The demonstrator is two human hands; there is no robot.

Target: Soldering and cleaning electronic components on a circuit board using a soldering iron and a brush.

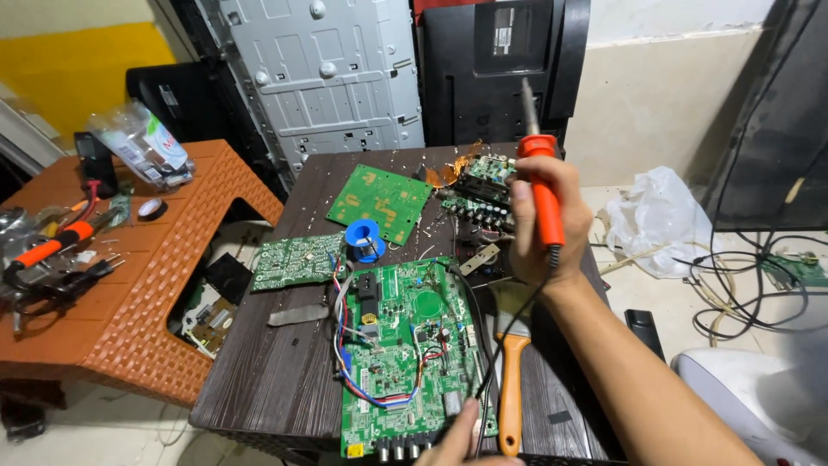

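Soldering iron (543, 185) with an orange handle stands tip-up in the right hand (545, 220), whose fingers are wrapped tight around the grip above the dark counter (259, 380); its black cord drops toward the near edge. The left hand (461, 442) rests a fingertip on the near edge of the large green circuit board (405, 354), holding nothing that can be seen. An orange-handled brush (511, 380) lies just beside that board. A blue solder spool (364, 238) sits farther back, between smaller green boards.
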